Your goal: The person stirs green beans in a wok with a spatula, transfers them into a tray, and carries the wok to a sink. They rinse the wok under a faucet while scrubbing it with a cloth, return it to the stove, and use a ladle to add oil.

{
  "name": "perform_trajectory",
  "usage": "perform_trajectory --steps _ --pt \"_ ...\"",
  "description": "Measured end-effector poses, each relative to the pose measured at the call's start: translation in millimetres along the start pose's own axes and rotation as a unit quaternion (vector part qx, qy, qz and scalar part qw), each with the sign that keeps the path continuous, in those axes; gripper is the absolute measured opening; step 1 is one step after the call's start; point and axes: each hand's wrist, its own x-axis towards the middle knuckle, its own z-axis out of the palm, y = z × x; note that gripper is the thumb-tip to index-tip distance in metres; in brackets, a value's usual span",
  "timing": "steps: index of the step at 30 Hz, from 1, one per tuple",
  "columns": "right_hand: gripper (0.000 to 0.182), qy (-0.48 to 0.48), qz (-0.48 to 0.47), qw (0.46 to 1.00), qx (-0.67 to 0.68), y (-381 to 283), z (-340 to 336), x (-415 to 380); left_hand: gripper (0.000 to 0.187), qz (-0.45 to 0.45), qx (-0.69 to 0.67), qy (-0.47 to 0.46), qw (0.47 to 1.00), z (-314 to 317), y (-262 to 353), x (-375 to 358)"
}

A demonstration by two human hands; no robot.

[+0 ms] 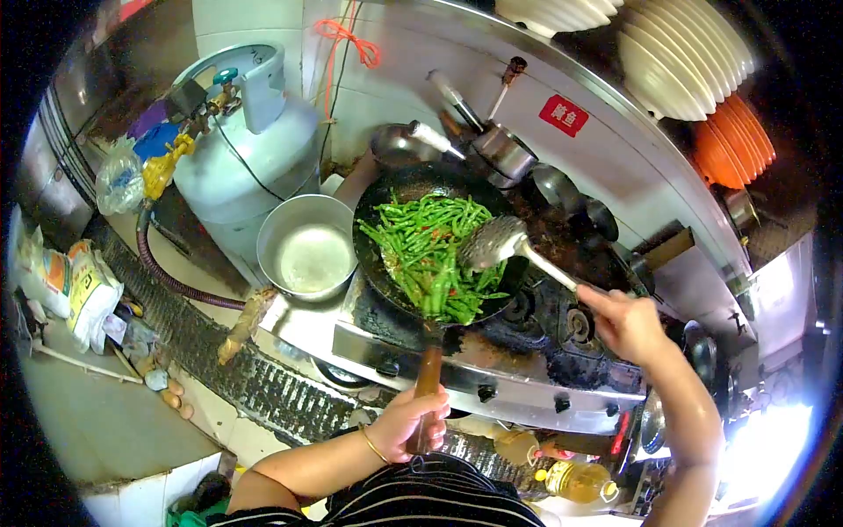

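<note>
A dark wok [373, 189] sits over the stove, filled with green beans [430, 237] and a few red bits among them. Its brown wooden handle [428, 373] points toward me, and my left hand [411, 423] is wrapped round it. In my right hand [625, 323] is the pale handle of a perforated metal spatula [494, 241]. The forefinger lies stretched along that handle. The spatula's head rests at the right side of the beans, inside the wok, hiding some of them.
Left of the wok stands a metal pot [307, 250], with a gas cylinder [250, 149] behind it. Burners [575, 325] lie to the right. Several saucepans [505, 151] line the back wall. Stacked plates [685, 57] fill the upper shelf. An oil bottle [575, 481] stands low in front.
</note>
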Motion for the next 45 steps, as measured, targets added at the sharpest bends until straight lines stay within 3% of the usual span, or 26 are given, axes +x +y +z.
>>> perform_trajectory --steps 1,6,10,13,16,19,20,23,25,27,31,38,43,45 --pt "0.049 -0.056 0.073 0.996 0.009 -5.6 -23.0 -0.5 0.019 -0.005 -0.004 -0.003 1.000 -1.7 -0.1 0.1" --pt "0.046 -0.164 0.100 0.981 -0.018 -21.7 -100.3 9.5 0.020 -0.010 0.024 0.016 1.000 6.7 2.7 -1.9" --pt "0.046 -0.182 0.040 0.982 0.019 -17.6 -57.6 13.7 0.021 -0.013 0.025 -0.002 1.000 4.3 2.6 -1.2" --pt "0.042 -0.145 0.079 0.982 0.089 -19.1 4.0 21.3 0.021 -0.014 0.028 -0.006 0.999 3.6 3.0 -2.8" --pt "0.043 -0.105 0.121 0.967 0.201 -17.2 17.1 17.3 0.021 -0.011 0.035 -0.007 0.999 4.9 7.0 -6.5" --pt "0.043 -0.066 0.087 0.982 0.154 -17.3 13.3 9.0 0.020 -0.011 0.045 -0.004 0.999 2.1 9.6 -8.2" --pt "0.044 -0.043 0.025 0.993 0.106 -19.1 9.6 10.2 0.018 -0.019 0.034 -0.015 0.999 -2.2 10.0 -7.3" --pt "0.048 -0.081 -0.029 0.996 -0.019 -47.8 4.0 29.2 0.018 -0.012 0.032 -0.008 0.999 -1.7 12.3 -9.8" --pt "0.048 -0.041 -0.141 0.984 -0.104 -54.1 20.5 45.6 0.019 -0.005 0.034 -0.013 0.999 -2.1 11.9 -9.3" --pt "0.044 -0.066 -0.220 0.961 -0.157 -53.8 27.9 60.0 0.020 -0.001 0.038 -0.009 0.999 -1.2 12.0 -10.0" --pt "0.045 -0.076 -0.245 0.936 -0.241 -25.9 4.9 65.2 0.024 0.003 0.039 0.007 0.999 -3.1 12.8 -10.2" --pt "0.049 -0.128 -0.113 0.953 -0.251 -8.7 -27.7 46.5 0.019 -0.001 0.029 -0.004 1.000 -6.2 12.5 -10.0" --pt "0.046 -0.164 0.007 0.970 -0.180 -2.1 -30.6 27.4 0.022 0.000 0.045 0.012 0.999 -0.3 14.2 -11.4" --pt "0.043 -0.136 0.041 0.981 -0.132 -9.2 -49.9 25.9 0.021 -0.006 0.040 0.012 0.999 -3.6 13.7 -10.5"
